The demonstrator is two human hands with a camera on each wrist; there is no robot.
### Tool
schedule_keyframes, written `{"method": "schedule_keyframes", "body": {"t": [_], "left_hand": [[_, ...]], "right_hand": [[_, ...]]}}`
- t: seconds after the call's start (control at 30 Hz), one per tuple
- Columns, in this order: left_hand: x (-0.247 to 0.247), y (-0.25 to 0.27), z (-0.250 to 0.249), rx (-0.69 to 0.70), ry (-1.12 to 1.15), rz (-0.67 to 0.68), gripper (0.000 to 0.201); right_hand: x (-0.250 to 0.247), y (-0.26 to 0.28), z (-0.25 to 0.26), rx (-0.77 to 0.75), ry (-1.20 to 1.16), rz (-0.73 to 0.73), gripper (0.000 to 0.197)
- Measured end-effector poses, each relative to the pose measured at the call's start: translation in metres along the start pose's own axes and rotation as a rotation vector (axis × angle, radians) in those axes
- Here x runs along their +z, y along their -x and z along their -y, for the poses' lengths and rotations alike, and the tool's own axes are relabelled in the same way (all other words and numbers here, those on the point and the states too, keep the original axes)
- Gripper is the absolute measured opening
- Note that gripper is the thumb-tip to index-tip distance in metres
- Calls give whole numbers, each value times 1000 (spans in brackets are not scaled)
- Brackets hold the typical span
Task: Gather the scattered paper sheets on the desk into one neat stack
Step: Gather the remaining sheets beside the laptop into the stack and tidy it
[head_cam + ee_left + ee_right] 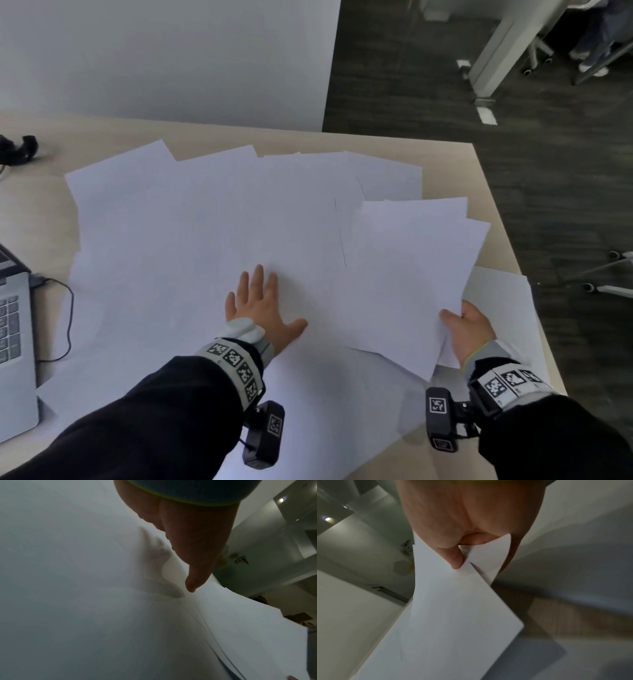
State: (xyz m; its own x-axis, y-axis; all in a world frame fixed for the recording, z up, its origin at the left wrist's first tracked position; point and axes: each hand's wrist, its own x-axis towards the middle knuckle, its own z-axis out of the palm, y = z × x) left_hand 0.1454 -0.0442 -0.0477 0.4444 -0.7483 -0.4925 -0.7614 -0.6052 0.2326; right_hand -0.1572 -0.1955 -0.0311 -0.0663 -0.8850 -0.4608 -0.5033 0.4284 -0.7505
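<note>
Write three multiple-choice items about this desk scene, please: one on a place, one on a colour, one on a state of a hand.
1. Where is the laptop?
A. at the desk's left edge
B. under the right hand
C. on the floor

2. What colour are the paper sheets?
A. yellow
B. white
C. black

3. What does the right hand do?
A. lies flat on the desk
B. holds a pen
C. grips several sheets

Key:
1 A, the laptop shows at the left border of the head view.
2 B, all sheets look plain white.
3 C, its thumb pinches lifted sheets, while the left hand lies flat with spread fingers.
</note>
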Motion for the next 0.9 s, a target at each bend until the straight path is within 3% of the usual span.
{"method": "schedule_keyframes", "body": {"t": [0.17,0.27,0.43,0.7,0.8,0.9], "left_hand": [[20,-3,-23,-6,-5,52,130],[24,-8,-18,0,-35,45,129],[23,-7,-11,22,-22,1,119],[2,-13,-1,8,207,-126,73],[-4,-5,-11,46,366,-199,68],[-1,7,-34,165,326,-167,75]], "right_hand": [[-19,-11,-14,53,-24,-43,19],[-25,-11,-19,43,-51,-39,19],[-38,-18,-39,43,-102,-15,19],[-51,-19,-55,57,-221,69,28],[-42,-11,-49,46,-277,145,31],[-26,-3,-39,73,-343,221,30]]}}
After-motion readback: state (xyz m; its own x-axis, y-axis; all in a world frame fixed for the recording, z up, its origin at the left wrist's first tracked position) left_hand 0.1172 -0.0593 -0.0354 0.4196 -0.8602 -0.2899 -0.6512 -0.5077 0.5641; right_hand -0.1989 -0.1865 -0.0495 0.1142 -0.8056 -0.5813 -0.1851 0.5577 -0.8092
